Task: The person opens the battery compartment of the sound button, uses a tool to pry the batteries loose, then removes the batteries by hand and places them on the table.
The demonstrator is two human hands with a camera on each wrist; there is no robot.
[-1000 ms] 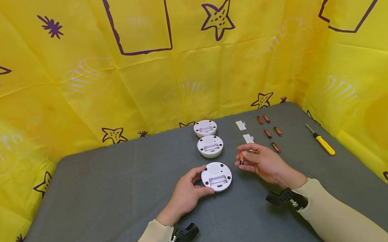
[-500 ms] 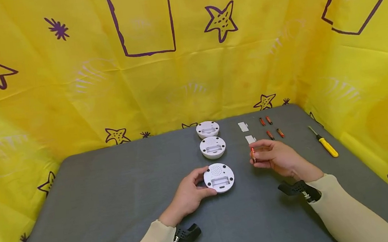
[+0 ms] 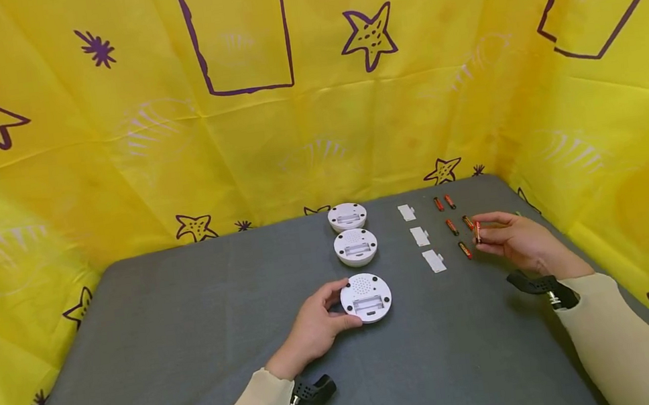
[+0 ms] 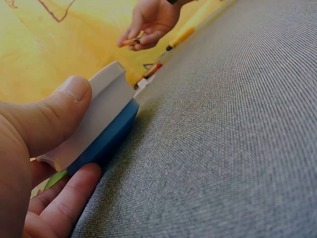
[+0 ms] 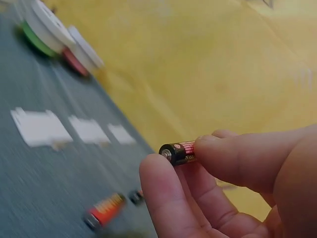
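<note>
My left hand (image 3: 315, 325) grips the rim of a round white device (image 3: 366, 297), its open battery compartment facing up. In the left wrist view the thumb lies on the white side, and a blue lower part (image 4: 111, 131) shows close over the cloth. At the right, my right hand (image 3: 514, 243) pinches a small red and black battery (image 5: 178, 152) between thumb and fingers. Beneath and beside that hand, several similar batteries (image 3: 465, 251) lie on the cloth. Three white battery covers (image 3: 434, 261) lie in a column between the hands.
Two more round devices (image 3: 356, 247) stand behind the held one, compartments up. A yellow-handled screwdriver (image 4: 183, 37) lies at the right, mostly hidden behind my right hand in the head view. Yellow patterned cloth (image 3: 256, 143) walls the back and sides of the grey table (image 3: 197, 353).
My right hand has moved right with the battery, from near the held device to the loose batteries. The third cover has come into full view. My left hand still grips the device.
</note>
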